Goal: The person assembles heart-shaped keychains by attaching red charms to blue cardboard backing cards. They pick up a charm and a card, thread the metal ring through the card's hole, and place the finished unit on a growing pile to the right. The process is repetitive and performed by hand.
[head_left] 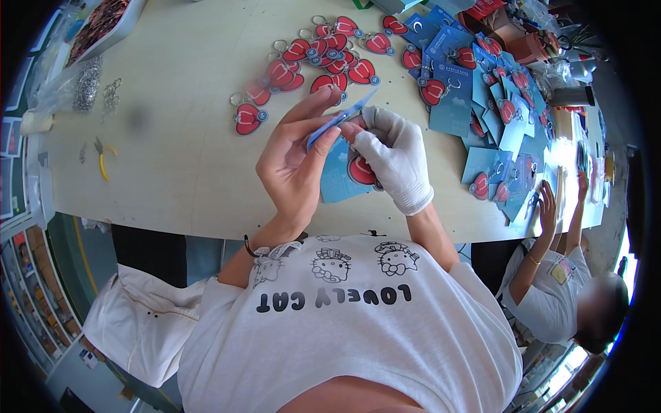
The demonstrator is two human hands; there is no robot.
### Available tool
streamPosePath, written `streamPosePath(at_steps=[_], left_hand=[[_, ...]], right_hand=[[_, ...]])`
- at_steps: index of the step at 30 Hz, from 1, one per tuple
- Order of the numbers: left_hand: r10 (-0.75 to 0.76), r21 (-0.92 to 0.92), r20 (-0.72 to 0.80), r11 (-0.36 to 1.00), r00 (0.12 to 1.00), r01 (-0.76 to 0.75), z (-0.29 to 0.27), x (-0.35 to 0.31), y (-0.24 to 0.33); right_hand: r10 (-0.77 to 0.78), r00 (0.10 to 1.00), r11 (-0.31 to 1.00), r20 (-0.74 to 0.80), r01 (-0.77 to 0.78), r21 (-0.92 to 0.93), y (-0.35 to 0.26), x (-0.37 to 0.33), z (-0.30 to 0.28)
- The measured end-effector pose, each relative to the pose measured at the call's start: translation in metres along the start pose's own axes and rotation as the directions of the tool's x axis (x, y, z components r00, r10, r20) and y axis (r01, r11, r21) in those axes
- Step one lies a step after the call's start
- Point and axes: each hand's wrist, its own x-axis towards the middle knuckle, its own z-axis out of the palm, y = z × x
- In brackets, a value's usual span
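Note:
My bare left hand (296, 151) pinches a small blue card (342, 118), tilted almost edge-on above the table. Close against the card's lower edge, the fingers of my right hand (396, 155), in a white glove with bare fingertips, are pressed together; whatever lies between them is hidden. Beneath the hands a light-blue card (334, 180) lies on the table. A red keychain (359, 169) shows partly from under the glove; whether it rests on that card or hangs from my right hand, I cannot tell.
Loose red keychains (334, 51) with metal rings lie in a heap beyond my hands. To the right spreads a pile of blue cards (451, 103) bearing keychains. Yellow-handled pliers (103, 162) and a bag of metal rings (87, 84) are at left. Another person's hands (547, 206) are at right.

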Motion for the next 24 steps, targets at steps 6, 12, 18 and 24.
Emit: streamPosePath(at_steps=[6, 12, 18, 24], left_hand=[[0.309, 0.329, 0.104, 0.887, 0.945, -0.325, -0.008, 0.001, -0.002], [0.299, 0.306, 0.105, 0.898, 0.948, -0.317, -0.012, 0.001, 0.000], [0.002, 0.186, 0.157, 0.982, 0.988, -0.032, -0.024, 0.017, 0.001], [-0.114, 0.776, 0.067, 0.631, 0.991, 0.021, -0.087, 0.068, -0.030]], right_hand=[[-0.613, 0.763, 0.788, -0.205, 0.570, -0.234, 0.014, 0.015, -0.004], [-0.599, 0.799, 0.793, 0.058, 0.601, -0.102, 0.009, 0.018, -0.029], [-0.357, 0.926, 0.907, -0.121, 0.374, 0.191, 0.028, 0.002, -0.048], [-0.244, 0.532, 0.837, -0.811, 0.537, 0.101, 0.038, 0.021, -0.177]])
